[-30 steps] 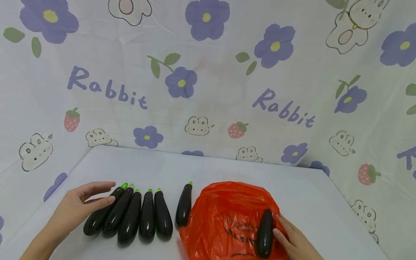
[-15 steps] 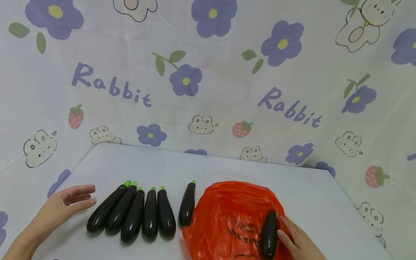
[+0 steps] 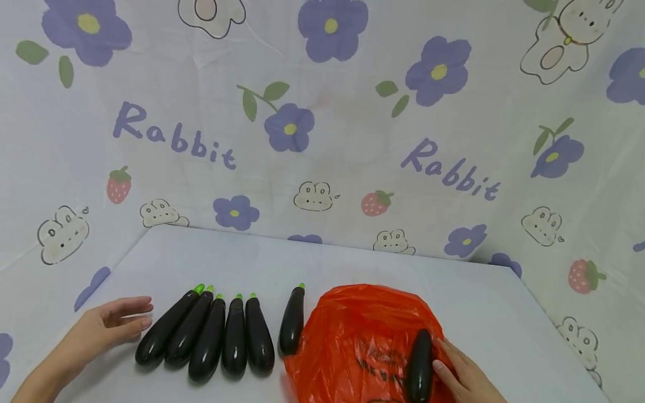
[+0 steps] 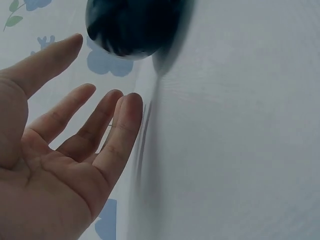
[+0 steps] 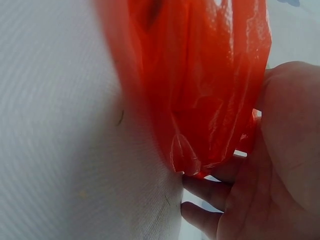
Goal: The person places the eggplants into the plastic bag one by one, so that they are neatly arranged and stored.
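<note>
Several dark, glossy eggplants with green tips lie in a row on the white table. My left hand [image 3: 113, 324] is just left of the leftmost eggplant [image 3: 163, 330], fingers loosely bent with nothing in them. In the left wrist view, a gap separates the fingers from that eggplant's rounded end [image 4: 132, 25]. A red plastic bag [image 3: 342, 336] lies to the right, with one eggplant [image 3: 420, 366] on top of it. My right hand [image 3: 466, 372] rests at the bag's right edge beside this eggplant, its fingers extended along the plastic. Whether the thumb touches the eggplant is unclear.
Another eggplant [image 3: 292, 322] lies apart from the row, against the bag's left side. The white table [image 3: 242, 252] reaches back to a hanging cloth [image 3: 347, 140] printed with flowers and rabbits.
My left hand has drawn back leftward from over the leftmost eggplant, and its fingers hang a little lower. The right hand stays at the bag. The head view has shifted slightly.
</note>
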`<move>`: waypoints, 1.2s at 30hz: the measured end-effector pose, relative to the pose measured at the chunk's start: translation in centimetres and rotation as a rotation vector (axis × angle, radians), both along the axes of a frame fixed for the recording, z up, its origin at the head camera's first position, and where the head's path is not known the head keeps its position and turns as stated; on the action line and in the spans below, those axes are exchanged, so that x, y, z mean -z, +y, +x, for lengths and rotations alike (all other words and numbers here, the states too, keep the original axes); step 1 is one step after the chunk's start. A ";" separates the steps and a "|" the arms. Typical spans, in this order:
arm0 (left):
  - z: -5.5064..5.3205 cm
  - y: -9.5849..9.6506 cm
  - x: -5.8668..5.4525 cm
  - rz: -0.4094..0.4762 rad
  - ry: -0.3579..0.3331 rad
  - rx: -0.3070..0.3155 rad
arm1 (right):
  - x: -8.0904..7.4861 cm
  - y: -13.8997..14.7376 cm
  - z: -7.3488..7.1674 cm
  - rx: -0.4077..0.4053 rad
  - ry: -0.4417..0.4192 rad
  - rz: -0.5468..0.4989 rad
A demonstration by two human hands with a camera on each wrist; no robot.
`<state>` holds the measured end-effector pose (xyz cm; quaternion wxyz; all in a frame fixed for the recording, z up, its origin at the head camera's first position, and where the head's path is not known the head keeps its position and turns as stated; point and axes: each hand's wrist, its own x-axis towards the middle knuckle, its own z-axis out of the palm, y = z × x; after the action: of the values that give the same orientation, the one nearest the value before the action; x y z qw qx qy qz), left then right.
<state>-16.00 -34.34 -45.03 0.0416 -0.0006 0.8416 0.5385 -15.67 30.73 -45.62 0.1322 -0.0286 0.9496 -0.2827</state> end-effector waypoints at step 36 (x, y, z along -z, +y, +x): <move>0.6 0.4 0.0 0.056 0.007 0.185 | -0.1 0.1 0.1 -0.018 0.006 -0.054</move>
<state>-15.42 -33.96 -45.08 0.0883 0.0802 0.8228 0.5556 -15.61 30.82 -45.51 0.1313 -0.0415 0.9418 -0.3068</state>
